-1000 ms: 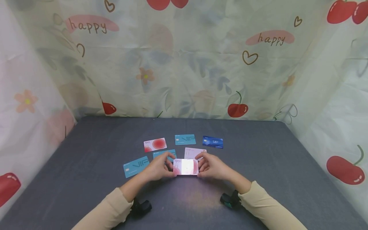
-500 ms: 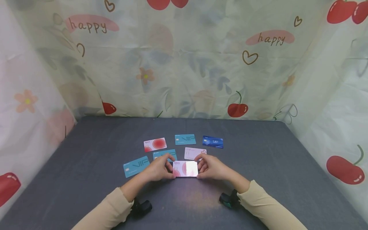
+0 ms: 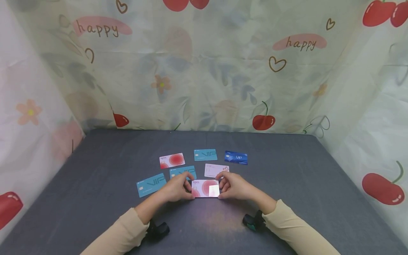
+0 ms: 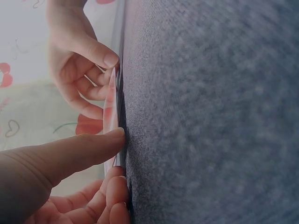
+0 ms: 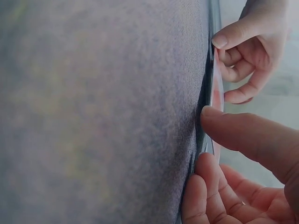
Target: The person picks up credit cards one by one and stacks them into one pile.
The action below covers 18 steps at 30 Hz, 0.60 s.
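A pink-and-white card (image 3: 200,188) with red circles lies between my hands in the head view, a bright glare patch near its lower right corner. My left hand (image 3: 176,187) pinches its left end with curled thumb and fingers. At the opposite end, my right hand (image 3: 236,186) grips the card likewise. Seen edge-on in the left wrist view, the card (image 4: 110,109) is close to the cloth, with thin grey edges showing along its underside; whether these are more cards I cannot tell. A teal VIP card (image 3: 181,171) sits partly behind the left fingers, and a pale pink VIP card (image 3: 215,170) behind the right.
On the dark grey table (image 3: 287,170) also lie a tilted teal card (image 3: 149,185) left of my left hand, a red-circled card (image 3: 173,160), another teal card (image 3: 205,154) and a blue VIP card (image 3: 236,157). A patterned curtain (image 3: 204,88) stands behind.
Both hands and the held card have moved slightly toward me. The glare on the card has shrunk and shifted right, so its tilt has changed. The other cards stay put.
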Available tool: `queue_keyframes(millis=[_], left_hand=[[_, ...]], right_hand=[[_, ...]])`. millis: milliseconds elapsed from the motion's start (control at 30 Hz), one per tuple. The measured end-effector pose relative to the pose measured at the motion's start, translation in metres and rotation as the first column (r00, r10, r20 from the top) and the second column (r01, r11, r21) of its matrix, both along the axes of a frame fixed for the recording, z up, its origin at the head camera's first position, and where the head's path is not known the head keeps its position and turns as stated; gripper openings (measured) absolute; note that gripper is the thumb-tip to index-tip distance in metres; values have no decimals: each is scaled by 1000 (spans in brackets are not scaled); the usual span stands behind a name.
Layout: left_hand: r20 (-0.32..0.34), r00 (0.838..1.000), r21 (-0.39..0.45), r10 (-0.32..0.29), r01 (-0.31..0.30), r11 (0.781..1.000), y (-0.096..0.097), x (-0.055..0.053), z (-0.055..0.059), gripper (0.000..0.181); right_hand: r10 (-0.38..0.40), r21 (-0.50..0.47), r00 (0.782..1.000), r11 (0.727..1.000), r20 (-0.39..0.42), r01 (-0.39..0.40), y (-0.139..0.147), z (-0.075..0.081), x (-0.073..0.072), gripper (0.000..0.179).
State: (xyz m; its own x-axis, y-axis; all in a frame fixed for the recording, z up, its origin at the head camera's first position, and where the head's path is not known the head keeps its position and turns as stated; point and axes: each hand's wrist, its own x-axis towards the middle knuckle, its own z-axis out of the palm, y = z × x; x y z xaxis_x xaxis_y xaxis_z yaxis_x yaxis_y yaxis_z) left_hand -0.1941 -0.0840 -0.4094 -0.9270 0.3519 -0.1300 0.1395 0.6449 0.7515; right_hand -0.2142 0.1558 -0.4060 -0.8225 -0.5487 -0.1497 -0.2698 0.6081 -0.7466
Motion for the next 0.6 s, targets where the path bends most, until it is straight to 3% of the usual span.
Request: queue_keyframes(millis=[600], left_hand=[[-5, 1000, -8, 9, -10, 1000, 1, 1, 1, 49]], right_hand=[[-30, 41, 999, 999, 13, 29, -3, 1, 0, 49]])
